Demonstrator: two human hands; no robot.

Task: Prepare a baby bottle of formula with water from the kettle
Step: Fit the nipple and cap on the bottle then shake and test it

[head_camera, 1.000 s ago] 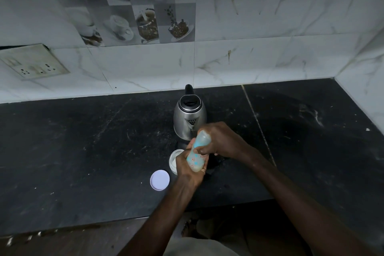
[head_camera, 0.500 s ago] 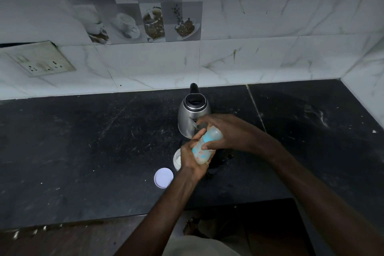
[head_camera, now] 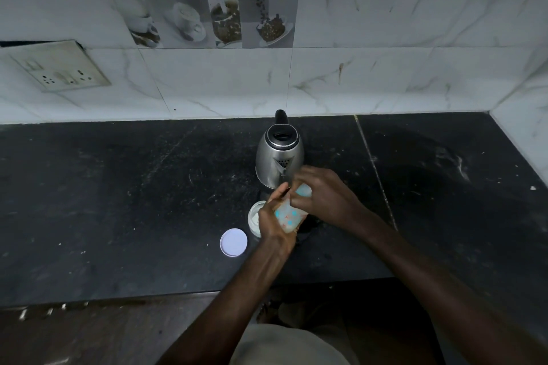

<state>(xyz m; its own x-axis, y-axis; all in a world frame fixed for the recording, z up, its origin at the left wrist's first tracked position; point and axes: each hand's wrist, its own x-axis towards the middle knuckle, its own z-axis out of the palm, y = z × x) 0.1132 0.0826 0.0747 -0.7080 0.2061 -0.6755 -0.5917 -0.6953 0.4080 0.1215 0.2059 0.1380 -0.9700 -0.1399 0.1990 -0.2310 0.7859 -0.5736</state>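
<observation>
A pale baby bottle (head_camera: 288,215) with blue and red dots is held tilted just above the black counter (head_camera: 118,201). My left hand (head_camera: 274,221) grips its body from the left. My right hand (head_camera: 321,195) is closed over its top end, hiding the cap. Just behind the hands stands the steel kettle (head_camera: 278,157) with a black lid and handle, spout facing me. An open white formula tub (head_camera: 255,216) sits left of the bottle, partly hidden by my left hand. Its white round lid (head_camera: 233,242) lies flat on the counter further left.
A marble-tiled wall runs behind the counter, with a socket plate (head_camera: 59,68) at the left. A side wall (head_camera: 522,133) closes the counter at the right. The counter's front edge runs below my forearms.
The bottle and both hands have shifted slightly up and toward the kettle. My right hand's fingers have moved around the bottle's top. The kettle, tub and lid stay put.
</observation>
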